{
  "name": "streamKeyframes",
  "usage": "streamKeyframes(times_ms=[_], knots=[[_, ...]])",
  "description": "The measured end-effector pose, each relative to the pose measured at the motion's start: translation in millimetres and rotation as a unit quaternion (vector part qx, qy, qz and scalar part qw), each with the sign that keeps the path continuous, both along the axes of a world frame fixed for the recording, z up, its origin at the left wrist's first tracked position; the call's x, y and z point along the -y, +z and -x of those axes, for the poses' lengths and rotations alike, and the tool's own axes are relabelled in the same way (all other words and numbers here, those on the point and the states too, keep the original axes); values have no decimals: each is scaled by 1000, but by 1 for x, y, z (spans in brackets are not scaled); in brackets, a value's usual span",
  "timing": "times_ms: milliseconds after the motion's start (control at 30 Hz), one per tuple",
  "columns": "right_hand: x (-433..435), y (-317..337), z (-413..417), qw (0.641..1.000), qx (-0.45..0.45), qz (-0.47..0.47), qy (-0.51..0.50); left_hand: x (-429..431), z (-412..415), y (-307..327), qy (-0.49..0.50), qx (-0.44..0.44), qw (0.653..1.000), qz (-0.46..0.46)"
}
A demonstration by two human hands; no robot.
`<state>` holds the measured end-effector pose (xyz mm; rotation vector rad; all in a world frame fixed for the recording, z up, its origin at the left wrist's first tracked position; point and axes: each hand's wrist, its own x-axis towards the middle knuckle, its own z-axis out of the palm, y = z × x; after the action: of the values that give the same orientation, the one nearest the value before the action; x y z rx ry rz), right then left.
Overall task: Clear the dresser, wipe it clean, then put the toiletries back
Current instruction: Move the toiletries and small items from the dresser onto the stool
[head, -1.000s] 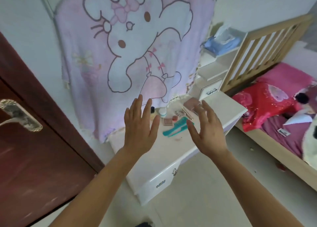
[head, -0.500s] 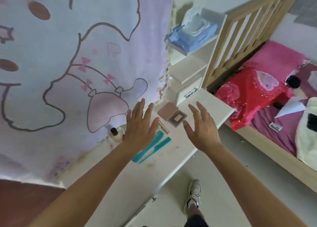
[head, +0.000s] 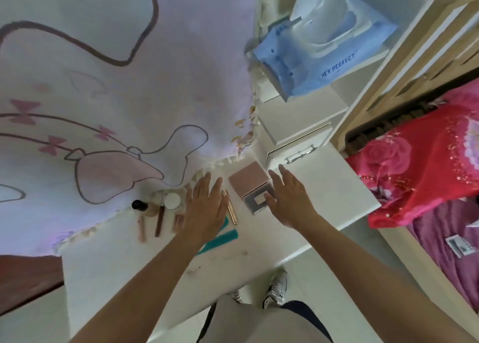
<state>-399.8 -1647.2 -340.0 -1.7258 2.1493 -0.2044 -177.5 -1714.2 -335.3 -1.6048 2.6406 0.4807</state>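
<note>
The white dresser top [head: 334,189] carries several toiletries along its back edge. My left hand [head: 206,209] is flat and open above a teal comb [head: 220,239], hiding most of it. A gold tube [head: 230,208] lies just right of that hand. My right hand [head: 291,200] hovers open with its fingertips over an open pink compact [head: 250,183]. To the left stand a dark-capped bottle [head: 141,206] and a small white jar [head: 172,201], with thin brown and pink sticks [head: 158,222] lying in front of them.
A pink cartoon blanket [head: 116,83] hangs over the back of the dresser. A blue wipes pack [head: 324,60] sits on a white shelf unit with a small drawer [head: 293,151]. A bed with red and pink bedding [head: 425,166] is to the right. My shoes [head: 277,291] show below the dresser's front edge.
The view has closed in on the dresser and tilted down. Both hands have moved forward over the toiletries, the left over the comb, the right onto the compact.
</note>
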Motion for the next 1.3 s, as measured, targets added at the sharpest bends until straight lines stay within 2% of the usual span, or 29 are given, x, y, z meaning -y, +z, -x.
streamKeyframes(times_ms=[300, 467, 633, 767, 1033, 1300], knots=[[-6, -85, 5, 986, 36, -134, 90, 33, 31, -65, -19, 3, 998, -66], [-22, -100, 6, 994, 27, -102, -17, 51, 64, -98, -47, -1, 998, -38], [-29, -110, 9, 995, -6, -66, -79, 56, 84, -124, -110, 70, 991, -26], [-24, -116, 0, 989, 1, -44, -140, 54, 83, -132, -97, 40, 994, -5], [-18, -103, -4, 988, 30, -50, -140, 52, 65, -99, -43, -24, 999, -2], [-3, -24, -10, 991, 41, 73, -106, 32, 6, -5, 60, -124, 986, 92]])
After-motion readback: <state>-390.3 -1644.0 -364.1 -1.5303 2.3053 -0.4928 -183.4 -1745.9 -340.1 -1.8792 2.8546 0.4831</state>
